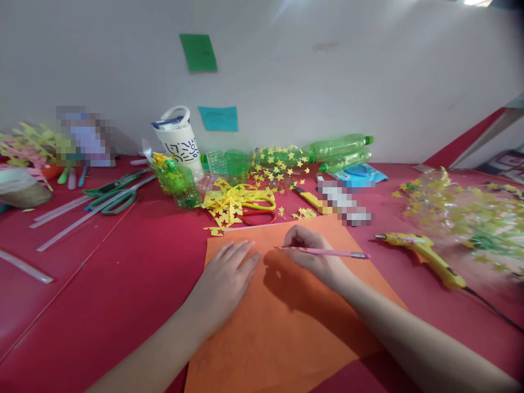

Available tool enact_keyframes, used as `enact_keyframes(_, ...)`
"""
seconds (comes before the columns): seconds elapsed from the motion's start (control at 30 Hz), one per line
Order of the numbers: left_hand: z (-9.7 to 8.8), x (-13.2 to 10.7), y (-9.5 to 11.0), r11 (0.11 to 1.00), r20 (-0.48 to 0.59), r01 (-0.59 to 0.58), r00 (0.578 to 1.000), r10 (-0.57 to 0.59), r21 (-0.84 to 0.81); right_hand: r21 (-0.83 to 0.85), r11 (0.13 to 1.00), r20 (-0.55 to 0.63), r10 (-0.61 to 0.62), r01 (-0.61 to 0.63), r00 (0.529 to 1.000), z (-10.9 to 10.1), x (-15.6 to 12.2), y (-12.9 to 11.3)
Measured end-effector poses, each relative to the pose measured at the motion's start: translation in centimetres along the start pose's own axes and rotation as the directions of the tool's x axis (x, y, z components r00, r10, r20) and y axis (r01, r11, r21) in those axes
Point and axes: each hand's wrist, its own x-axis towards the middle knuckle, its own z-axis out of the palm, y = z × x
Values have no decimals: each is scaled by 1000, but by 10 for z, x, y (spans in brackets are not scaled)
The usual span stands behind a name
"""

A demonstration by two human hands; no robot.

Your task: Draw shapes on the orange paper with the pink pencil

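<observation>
A large sheet of orange paper [266,338] lies on the red table [135,305] in front of me. My left hand [229,275] rests flat on the sheet's left part, fingers stretched out. Over the upper right part of the sheet, my right hand [313,254] pinches a pink pencil [333,252]. The pencil is nearly level, its tip pointing left and its eraser end to the right. A shadow of the right hand falls on the paper, and I cannot tell whether the tip touches it.
Behind the sheet are yellow paper scraps [225,202], scissors [262,206], a yellow cutter [313,201] and green bottles [341,147]. A yellow glue gun [429,254] with a cord lies at right, near star-covered clear material [462,213]. Green-handled scissors [117,202] and glue sticks [73,232] lie at left.
</observation>
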Motion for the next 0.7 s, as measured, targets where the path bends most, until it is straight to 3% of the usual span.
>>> enact_keyframes(0.13, -6, 1, 1, 999, -22, 14, 1000, -15, -30, 35, 999, 82, 6, -9, 997, 1, -3, 7)
enact_keyframes(0.23, -14, 0, 5, 993, -56, -7, 998, 0, -120, 33, 999, 81, 29, -31, 996, 4, -6, 11)
enact_keyframes(0.4, -19, -2, 8, 956, -30, -132, 991, 128, -262, -28, 999, 91, -19, 22, 996, 4, -7, 11)
enact_keyframes(0.7, -17, -2, 7, 952, -21, -132, 991, 131, -276, -62, 997, 146, -35, 45, 989, 3, -7, 12)
